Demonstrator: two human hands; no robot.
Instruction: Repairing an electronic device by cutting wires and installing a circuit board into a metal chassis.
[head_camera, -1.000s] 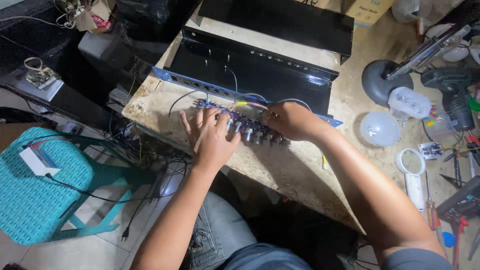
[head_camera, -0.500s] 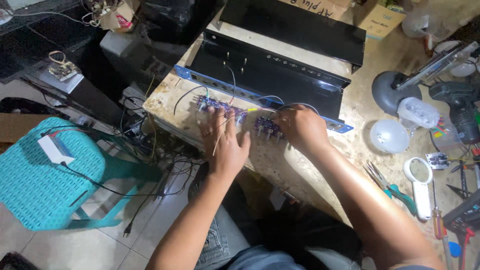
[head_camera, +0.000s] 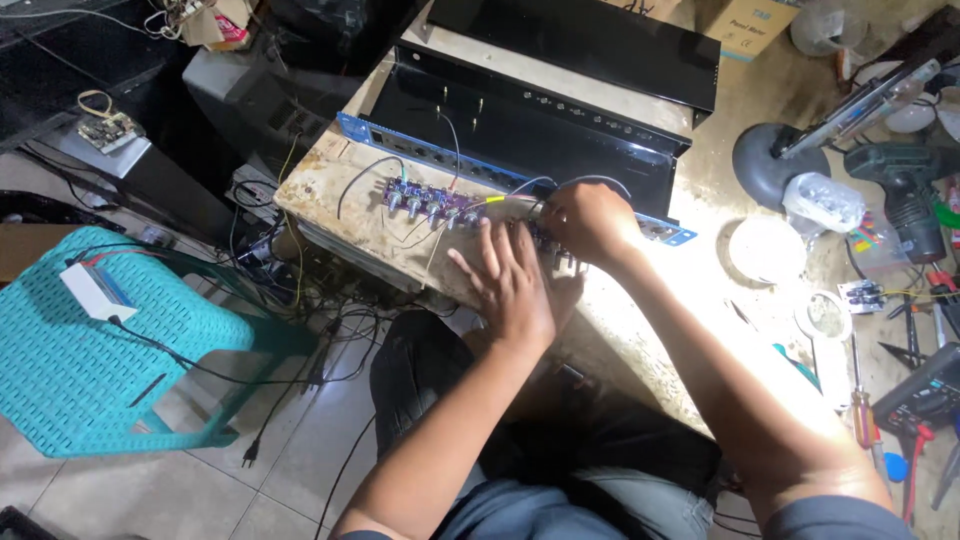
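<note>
- On the desk (head_camera: 350, 200), our left hand (head_camera: 510, 285) lies flat and released on the purple circuit board (head_camera: 440, 208), steadying it.
- Our right hand (head_camera: 590, 222) pinches the board's wires (head_camera: 520, 190).

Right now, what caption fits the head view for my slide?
Two hands, left and right, on a purple circuit board beside an open black case.

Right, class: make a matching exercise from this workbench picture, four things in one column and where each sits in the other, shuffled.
Things:
1. stool
2. drill
3. circuit board
4. cardboard box

Places:
A. top edge, behind the black case
B. under the left hand and right hand
C. floor, far left
D. bench, far right

Pairs: 1-C, 2-D, 3-B, 4-A
</note>
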